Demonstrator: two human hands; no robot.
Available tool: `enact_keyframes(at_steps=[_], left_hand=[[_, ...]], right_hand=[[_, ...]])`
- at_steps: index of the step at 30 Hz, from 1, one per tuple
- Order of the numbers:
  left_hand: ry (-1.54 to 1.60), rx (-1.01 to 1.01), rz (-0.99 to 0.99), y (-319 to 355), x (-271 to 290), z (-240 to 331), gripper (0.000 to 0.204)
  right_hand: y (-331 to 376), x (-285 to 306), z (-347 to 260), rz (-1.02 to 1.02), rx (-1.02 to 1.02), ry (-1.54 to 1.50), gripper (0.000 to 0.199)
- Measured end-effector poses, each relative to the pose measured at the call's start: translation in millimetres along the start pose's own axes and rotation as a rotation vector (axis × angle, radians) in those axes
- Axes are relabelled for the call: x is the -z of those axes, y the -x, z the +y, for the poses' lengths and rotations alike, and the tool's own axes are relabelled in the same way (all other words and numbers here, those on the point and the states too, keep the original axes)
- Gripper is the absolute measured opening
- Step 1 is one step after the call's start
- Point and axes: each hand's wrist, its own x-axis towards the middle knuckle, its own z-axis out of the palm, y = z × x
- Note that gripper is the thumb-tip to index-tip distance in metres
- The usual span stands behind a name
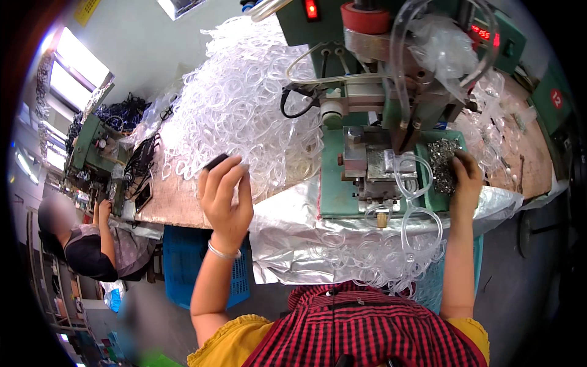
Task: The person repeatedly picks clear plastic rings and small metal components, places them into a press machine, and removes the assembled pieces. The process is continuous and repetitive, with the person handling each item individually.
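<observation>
Brown workbench (pixel 174 199) in a workshop. At far left, a co-worker (pixel 92 254) faces a green machine (pixel 88 153). The left hand (pixel 225 199), raised, fingers curled, has a black piece (pixel 216 161) at its tips; whether gripped cannot be told. Beyond lies a heap of clear plastic loops (pixel 251 110). Joined clear loops (pixel 411 200) hang at a press (pixel 367 101). Farther right, the right hand (pixel 466 183) is at metal bits (pixel 440 160); whether its fingers close on any is unclear.
</observation>
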Motion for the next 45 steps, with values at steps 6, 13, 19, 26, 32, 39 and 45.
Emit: enact_keyframes(at_steps=[6,13,19,26,32,39,45], left_hand=[[-0.173,-0.185,-0.373,-9,-59,-30,0.028],[0.034,0.271,0.233,7,-56,-41,0.009],[0.190,0.815,0.058,83,-86,-77,0.039],[-0.049,0.535,-0.133,32,-110,-13,0.030],[0.941,0.947,0.011,44,-80,20,0.019],[1.199,0.168,0.326,-54,-36,92,0.017],[1.080,0.162,0.392,-86,-68,89,0.010]], right_hand=[[5,-37,-21,-0.004,0.089,-0.002,0.018],[42,54,-20,0.118,0.213,0.425,0.018],[57,66,-48,-0.019,0.072,0.370,0.013],[8,-54,-108,-0.434,0.150,0.241,0.020],[18,-75,-86,-0.408,-0.027,-0.168,0.036],[23,-88,-100,-0.496,0.002,-0.271,0.045],[47,-101,-102,-0.408,-0.103,-0.487,0.050]])
